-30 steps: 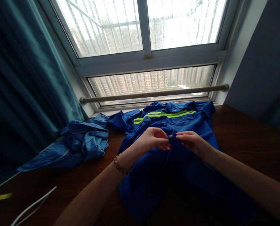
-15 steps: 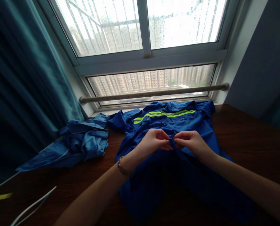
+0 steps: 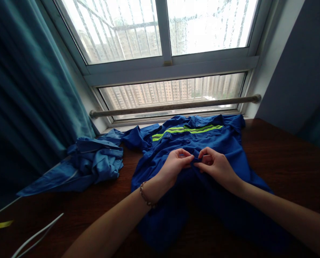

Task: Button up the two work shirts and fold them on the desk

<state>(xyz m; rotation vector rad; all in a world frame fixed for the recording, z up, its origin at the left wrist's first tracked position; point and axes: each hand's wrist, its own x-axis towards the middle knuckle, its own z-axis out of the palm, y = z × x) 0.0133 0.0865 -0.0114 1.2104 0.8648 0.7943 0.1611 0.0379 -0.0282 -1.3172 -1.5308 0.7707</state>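
A dark blue work shirt (image 3: pixel 225 141) with yellow-green reflective stripes lies front up, its collar towards the window. My left hand (image 3: pixel 176 165) pinches the shirt's front edge near the middle, thumb and forefinger together. Just to the right, my right hand (image 3: pixel 216 166) is curled at the same edge. Its thumb and forefinger are a little apart, with a fold of the blue cloth between them. The fingers hide any button at that spot. Above them a button (image 3: pixel 188 141) shows on the shirt front. A beaded bracelet (image 3: pixel 146 195) circles my left wrist.
The shirt lies on a dark wooden tabletop (image 3: pixel 270 154). Left of it is a crumpled lighter blue garment (image 3: pixel 95 161). A white cord (image 3: pixel 38 234) and a yellow strip (image 3: pixel 0 225) lie front left. A metal rail (image 3: pixel 176 106) crosses the window; a teal curtain (image 3: pixel 36 82) hangs left.
My right hand's forefinger has lifted slightly away from its thumb, and the pinched edge has loosened between my hands. My left forearm has shifted slightly right.
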